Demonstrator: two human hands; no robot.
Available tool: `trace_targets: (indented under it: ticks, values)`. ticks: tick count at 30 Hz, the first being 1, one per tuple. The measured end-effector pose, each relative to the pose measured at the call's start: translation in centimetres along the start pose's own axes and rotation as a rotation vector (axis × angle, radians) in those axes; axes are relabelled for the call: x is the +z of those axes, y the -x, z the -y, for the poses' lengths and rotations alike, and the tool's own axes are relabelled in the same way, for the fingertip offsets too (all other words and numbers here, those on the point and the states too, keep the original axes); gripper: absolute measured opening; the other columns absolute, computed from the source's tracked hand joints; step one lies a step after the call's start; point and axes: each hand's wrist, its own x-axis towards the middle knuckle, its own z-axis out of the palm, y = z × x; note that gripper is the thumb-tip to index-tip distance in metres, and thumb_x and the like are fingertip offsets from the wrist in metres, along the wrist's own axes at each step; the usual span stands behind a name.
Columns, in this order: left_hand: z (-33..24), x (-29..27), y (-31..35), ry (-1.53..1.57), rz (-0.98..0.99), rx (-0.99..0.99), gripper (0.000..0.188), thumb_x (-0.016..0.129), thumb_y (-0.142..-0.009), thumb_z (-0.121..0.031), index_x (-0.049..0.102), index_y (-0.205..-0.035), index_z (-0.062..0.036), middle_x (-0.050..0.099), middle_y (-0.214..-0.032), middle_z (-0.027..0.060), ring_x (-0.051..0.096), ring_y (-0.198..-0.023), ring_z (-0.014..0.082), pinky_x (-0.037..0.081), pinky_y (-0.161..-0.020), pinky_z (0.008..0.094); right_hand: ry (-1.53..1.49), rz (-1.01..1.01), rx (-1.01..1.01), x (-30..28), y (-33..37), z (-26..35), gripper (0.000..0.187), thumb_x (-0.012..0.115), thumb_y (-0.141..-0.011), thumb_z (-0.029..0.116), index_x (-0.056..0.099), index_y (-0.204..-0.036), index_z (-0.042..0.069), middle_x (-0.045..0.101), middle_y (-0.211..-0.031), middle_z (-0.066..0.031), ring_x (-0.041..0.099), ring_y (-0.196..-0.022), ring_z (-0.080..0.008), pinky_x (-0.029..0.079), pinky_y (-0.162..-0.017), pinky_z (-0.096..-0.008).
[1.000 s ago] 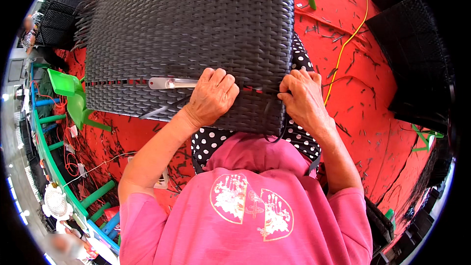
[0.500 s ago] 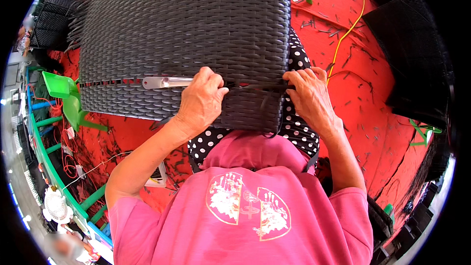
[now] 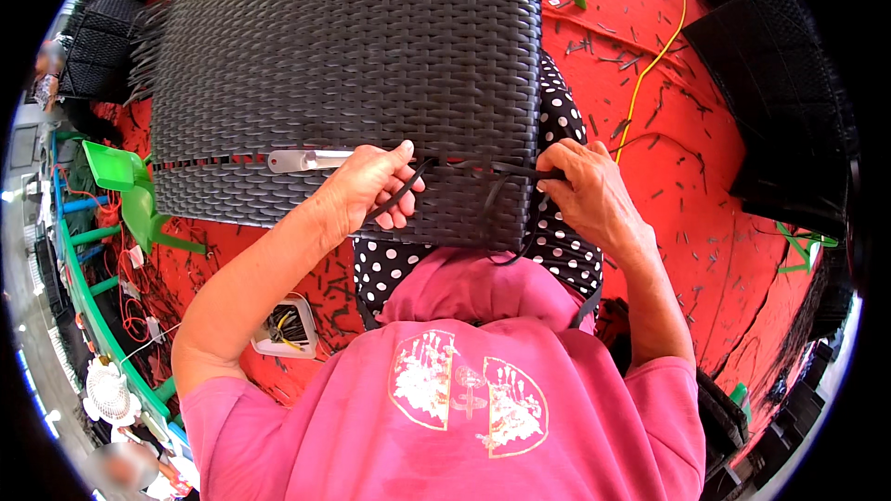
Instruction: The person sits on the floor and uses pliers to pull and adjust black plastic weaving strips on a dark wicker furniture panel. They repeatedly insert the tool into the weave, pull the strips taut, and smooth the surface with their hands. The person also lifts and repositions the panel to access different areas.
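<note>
A black woven panel of flat plastic strips rests over my lap, with a gap in its weave running across the near part. My right hand is at the panel's right edge, pinching a loose black strip that runs along this gap. Near the gap's middle my left hand is turned palm up, thumb out and fingers curled, with a looped length of strip crossing them. Beside its wrist, a flat silver metal tool with a hole in its end lies along the gap; its other end is hidden behind the hand.
A white tray with tools stands on the red floor, which is littered with black strip scraps. Left are a green plastic chair and green rails. A yellow cable runs on the right, near more black woven pieces.
My left hand has rolled palm up and drawn a loop of strip out of the weave. My right hand has shifted slightly down. The white tray shows more fully.
</note>
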Motion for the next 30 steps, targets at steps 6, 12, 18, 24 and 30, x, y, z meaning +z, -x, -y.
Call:
trace_targets:
  ticks: [6,12,18,24,30]
  values:
    - [0.0,0.4,-0.3,0.019,-0.061,0.015,0.03,0.06,-0.089,-0.028,0.061,-0.076,-0.0001,0.056,-0.054,0.0037,0.053,-0.042,0.0137,0.038,-0.036,0.025,-0.026,0.053,0.091,0.4,-0.9,-0.3,0.015,0.063,-0.081,0.014,0.062,-0.077,-0.001,0.06,-0.065,-0.0151,0.06,-0.063,-0.0315,0.044,-0.061,-0.039]
    - [0.0,1.3,0.3,0.048,-0.126,0.064,0.024,0.061,-0.088,-0.023,0.06,-0.079,-0.0008,0.056,-0.059,0.0029,0.055,-0.047,0.0138,0.04,-0.039,0.0241,-0.132,0.034,0.132,0.4,-1.6,-0.4,0.02,0.063,-0.08,0.018,0.064,-0.07,0.0,0.059,-0.06,-0.0174,0.059,-0.059,-0.0345,0.046,-0.058,-0.0414]
    - [-0.2,1.0,0.7,-0.015,-0.084,-0.11,0.04,0.048,-0.095,-0.037,0.059,-0.082,-0.0012,0.048,-0.054,-0.0009,0.046,-0.045,0.0113,0.036,-0.043,0.0272,-0.149,0.042,0.042,0.2,-1.7,-0.8,0.016,0.067,-0.075,0.013,0.064,-0.071,-0.002,0.058,-0.061,-0.0159,0.06,-0.057,-0.0287,0.045,-0.055,-0.0368]
    - [-0.2,1.0,0.3,0.064,-0.083,-0.144,0.03,0.053,-0.092,-0.029,0.058,-0.078,-0.003,0.045,-0.053,-0.0008,0.042,-0.044,0.011,0.033,-0.044,0.0271,-0.15,0.033,0.028,0.2,-1.7,-0.8,0.017,0.066,-0.076,0.013,0.064,-0.07,-0.002,0.059,-0.061,-0.0139,0.059,-0.059,-0.0289,0.045,-0.058,-0.0373]
    - [1.0,1.0,0.7,-0.033,-0.183,0.147,0.027,0.061,-0.086,-0.02,0.057,-0.066,-0.0029,0.051,-0.054,0.0003,0.05,-0.049,0.0114,0.039,-0.045,0.0284,-0.049,-0.022,-0.075,0.9,-1.4,-1.2,0.02,0.064,-0.08,0.018,0.063,-0.068,0.002,0.058,-0.06,-0.0125,0.057,-0.059,-0.0286,0.043,-0.072,-0.0385]
